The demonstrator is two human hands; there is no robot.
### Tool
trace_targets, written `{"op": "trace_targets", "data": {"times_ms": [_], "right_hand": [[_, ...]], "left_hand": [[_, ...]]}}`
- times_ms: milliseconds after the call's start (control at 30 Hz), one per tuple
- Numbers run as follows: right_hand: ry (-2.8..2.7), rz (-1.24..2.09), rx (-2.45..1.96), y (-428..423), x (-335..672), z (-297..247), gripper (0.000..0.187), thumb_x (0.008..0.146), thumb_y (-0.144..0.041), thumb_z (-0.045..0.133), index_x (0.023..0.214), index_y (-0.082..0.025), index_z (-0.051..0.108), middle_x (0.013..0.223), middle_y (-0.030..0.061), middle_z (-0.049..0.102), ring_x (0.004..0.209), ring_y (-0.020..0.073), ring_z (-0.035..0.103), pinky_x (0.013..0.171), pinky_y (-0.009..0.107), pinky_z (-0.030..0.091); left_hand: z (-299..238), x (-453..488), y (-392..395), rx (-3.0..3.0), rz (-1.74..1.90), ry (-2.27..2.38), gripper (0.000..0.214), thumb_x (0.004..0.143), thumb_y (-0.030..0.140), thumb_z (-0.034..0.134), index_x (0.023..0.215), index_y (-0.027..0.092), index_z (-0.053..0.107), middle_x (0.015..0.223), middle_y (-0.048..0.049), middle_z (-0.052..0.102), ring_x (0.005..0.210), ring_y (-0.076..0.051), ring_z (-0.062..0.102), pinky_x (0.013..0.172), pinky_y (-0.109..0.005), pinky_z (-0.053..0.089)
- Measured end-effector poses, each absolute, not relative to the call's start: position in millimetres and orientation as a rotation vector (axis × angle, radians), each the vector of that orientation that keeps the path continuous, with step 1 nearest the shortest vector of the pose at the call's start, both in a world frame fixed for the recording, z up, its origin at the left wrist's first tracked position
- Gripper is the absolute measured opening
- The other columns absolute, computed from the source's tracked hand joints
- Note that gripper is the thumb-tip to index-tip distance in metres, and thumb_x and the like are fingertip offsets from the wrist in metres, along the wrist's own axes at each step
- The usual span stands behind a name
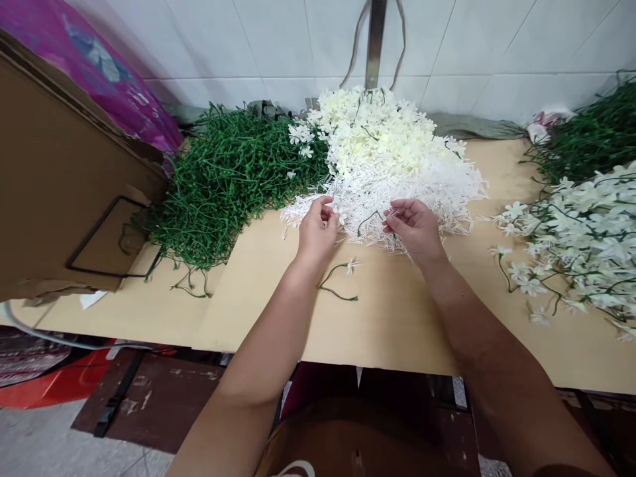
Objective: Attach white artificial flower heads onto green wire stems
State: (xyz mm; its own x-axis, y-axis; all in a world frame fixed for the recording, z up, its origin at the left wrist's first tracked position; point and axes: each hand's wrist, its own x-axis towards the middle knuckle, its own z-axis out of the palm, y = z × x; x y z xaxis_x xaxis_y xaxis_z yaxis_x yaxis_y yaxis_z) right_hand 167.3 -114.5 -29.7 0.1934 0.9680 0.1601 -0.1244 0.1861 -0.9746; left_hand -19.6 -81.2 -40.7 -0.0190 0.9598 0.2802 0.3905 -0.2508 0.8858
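Observation:
My left hand [317, 233] is pinched closed on a small white flower [340, 215], whose petals show beside the fingertips. Across from it, my right hand [416, 228] grips a green stem [368, 219] between thumb and fingers, with thin white strands at its end. Both hands are just over the front edge of a heap of thin white strands [427, 195]. Behind that heap rises a pile of loose white flower heads [382, 132]. Green stems [238, 172] are piled to the left. One stem with a white tip [340, 296] lies on the tabletop between my forearms.
A cardboard box [59, 172] with a black wire frame [74, 255] stands at the left, before a purple bag [119, 66]. On the right are stemmed white flowers [591, 245] and more green stems [596, 136]. A metal upright [376, 46] stands against the tiled wall.

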Motion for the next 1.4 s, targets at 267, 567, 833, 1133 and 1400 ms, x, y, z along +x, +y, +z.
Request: {"op": "trace_targets", "data": {"times_ms": [267,567,833,1133,1400], "right_hand": [[-1.126,0.865,-1.167,-115.6,166.4,-34.7,0.026,0.063,-0.025,0.074,0.081,-0.019,0.056,0.059,-0.0053,0.059,0.052,0.0094,0.056,0.052,0.025,0.049],[-1.297,0.705,-1.232,-123.6,158.8,-25.4,0.006,0.069,-0.017,0.065,0.067,-0.017,0.059,0.063,-0.0019,0.059,0.056,0.0091,0.051,0.056,0.026,0.044],[-1.356,0.665,-1.178,-128.3,143.8,-27.0,0.006,0.072,-0.019,0.063,0.07,-0.018,0.058,0.065,-0.0016,0.06,0.059,0.0107,0.053,0.059,0.028,0.046],[-1.38,0.499,-1.198,-122.6,139.8,-39.7,0.006,0.075,-0.017,0.06,0.07,-0.019,0.058,0.072,0.0002,0.063,0.069,0.014,0.058,0.069,0.032,0.049],[-1.384,0.577,-1.201,-123.5,136.9,-41.3,0.009,0.075,-0.016,0.06,0.068,-0.021,0.057,0.078,0.0018,0.062,0.079,0.0161,0.059,0.077,0.034,0.051]], "left_hand": [[-41.0,-18.7,-83.3,1.671,1.2,1.419,0.006,0.079,0.02,0.057,0.085,0.019,0.056,0.072,0.0014,0.058,0.066,-0.01,0.052,0.065,-0.024,0.04],[-42.3,-17.1,-83.9,1.6,1.226,1.336,0.014,0.075,0.013,0.059,0.079,0.02,0.048,0.065,0.004,0.05,0.061,-0.009,0.049,0.06,-0.022,0.037],[-41.4,-1.9,-87.6,1.392,1.161,1.147,0.024,0.071,0.008,0.058,0.092,0.019,0.055,0.061,0.0054,0.049,0.056,-0.008,0.048,0.057,-0.021,0.039],[-30.6,11.9,-103.0,1.421,1.127,1.104,0.023,0.067,0.01,0.067,0.086,0.018,0.056,0.056,0.0075,0.049,0.05,-0.006,0.043,0.052,-0.02,0.034],[-33.8,10.5,-104.4,1.513,1.139,1.113,0.024,0.07,0.023,0.072,0.089,0.02,0.057,0.062,0.0062,0.053,0.054,-0.008,0.046,0.055,-0.021,0.035]]}}
